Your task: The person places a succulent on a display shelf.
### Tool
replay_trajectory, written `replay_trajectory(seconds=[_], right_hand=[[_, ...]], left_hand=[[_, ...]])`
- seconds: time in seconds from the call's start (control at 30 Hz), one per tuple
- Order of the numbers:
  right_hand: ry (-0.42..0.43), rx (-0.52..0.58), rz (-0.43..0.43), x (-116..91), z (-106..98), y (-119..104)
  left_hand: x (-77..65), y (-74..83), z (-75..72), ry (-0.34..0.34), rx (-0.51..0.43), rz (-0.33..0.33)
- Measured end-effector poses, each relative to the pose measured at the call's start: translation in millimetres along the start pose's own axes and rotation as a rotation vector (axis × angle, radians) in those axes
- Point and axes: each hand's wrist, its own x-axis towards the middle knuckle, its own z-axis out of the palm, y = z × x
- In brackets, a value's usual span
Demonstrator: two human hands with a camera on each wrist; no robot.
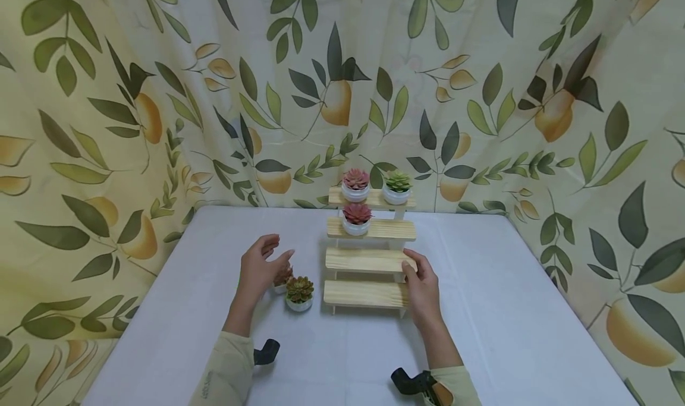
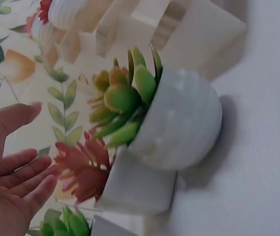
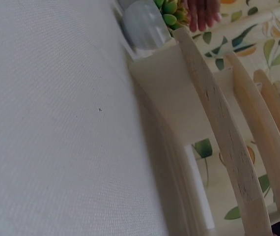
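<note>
My left hand (image 1: 260, 262) hovers over the table's left part, fingers and thumb spread apart, holding nothing. Beside it stand a reddish potted succulent (image 2: 83, 167), partly hidden in the head view, and a green potted succulent (image 1: 299, 293) in a white pot. Another green succulent (image 2: 66, 222) shows at the left wrist view's lower edge. With thumb and fingers, my right hand (image 1: 424, 287) holds the right end of a shelf on the tiered wooden display stand (image 1: 366, 293). Higher tiers bear a pink succulent (image 1: 355, 180), a light green succulent (image 1: 396, 183) and a red succulent (image 1: 357, 214).
A white cloth covers the table (image 1: 514, 311). Behind it hangs a curtain (image 1: 374, 49) printed with leaves and fruit. Black wrist-mounted pieces (image 1: 266, 352) jut inward from both sleeves.
</note>
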Motion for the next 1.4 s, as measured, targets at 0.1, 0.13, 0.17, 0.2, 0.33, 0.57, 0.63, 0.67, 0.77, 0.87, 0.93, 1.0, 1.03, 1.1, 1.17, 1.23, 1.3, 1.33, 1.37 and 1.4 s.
replay_trajectory(seconds=[0.1, 0.13, 0.17, 0.2, 0.33, 0.57, 0.63, 0.67, 0.77, 0.87, 0.93, 1.0, 1.03, 1.1, 1.17, 1.23, 1.3, 1.33, 1.37, 1.4], right_hand=[[-0.005, 0.011, 0.006, 0.7, -0.4, 0.7], [-0.006, 0.01, 0.011, 0.9, -0.6, 1.0], [-0.006, 0.01, 0.015, 1.0, -0.6, 1.2], [-0.004, 0.009, 0.019, 0.9, -0.5, 1.5], [0.002, 0.004, 0.036, 2.0, -0.6, 3.1], [-0.007, 0.018, 0.043, 5.0, -0.9, 6.4], [-0.007, 0.014, 0.033, 5.0, -0.6, 6.2], [-0.008, 0.011, 0.028, 4.9, -0.3, 6.0], [-0.002, -0.005, 0.02, 4.5, 0.7, 5.4], [0.007, -0.006, 0.017, 4.1, 1.1, 5.4], [0.011, -0.009, 0.016, 3.9, 1.3, 5.5], [0.005, -0.013, 0.014, 4.1, 1.2, 6.0], [0.005, -0.017, 0.014, 4.0, 1.1, 6.1], [0.002, -0.02, 0.01, 3.9, 0.8, 6.3], [0.002, -0.025, 0.005, 3.6, 0.1, 6.2], [0.007, -0.029, 0.001, 3.2, -0.6, 5.7], [0.006, -0.034, -0.001, 3.3, -1.1, 5.4], [0.005, -0.036, -0.001, 3.3, -1.3, 5.2], [0.005, -0.037, 0.0, 3.3, -1.4, 5.1], [0.006, -0.038, 0.002, 3.3, -1.4, 5.1]], left_hand=[[-2.8, -7.1, -8.6, 0.007, 0.027, -0.016], [-3.5, -10.1, -11.4, 0.011, 0.036, -0.02], [-4.5, -12.7, -14.2, 0.015, 0.042, -0.025], [-5.3, -15.4, -17.1, 0.016, 0.05, -0.03], [-9.8, -25.0, -29.3, 0.043, 0.087, -0.059], [-18.4, -39.9, -49.1, 0.07, 0.144, -0.148], [-20.1, -43.2, -53.3, 0.07, 0.144, -0.169], [-21.0, -44.8, -55.0, 0.072, 0.144, -0.177], [-23.7, -48.9, -59.0, 0.08, 0.144, -0.206], [-26.1, -51.0, -60.9, 0.078, 0.151, -0.211], [-27.4, -51.9, -61.8, 0.074, 0.156, -0.212], [-29.1, -52.6, -62.9, 0.065, 0.16, -0.208], [-29.9, -53.1, -63.5, 0.062, 0.162, -0.209], [-31.7, -54.5, -65.2, 0.053, 0.165, -0.208], [-33.6, -56.5, -67.3, 0.039, 0.16, -0.205], [-35.2, -59.3, -69.2, 0.017, 0.16, -0.208], [-36.8, -62.5, -70.9, -0.016, 0.161, -0.209], [-37.9, -64.3, -71.6, -0.038, 0.162, -0.208], [-39.0, -65.8, -72.0, -0.056, 0.165, -0.211], [-40.3, -67.1, -72.2, -0.079, 0.166, -0.212]])
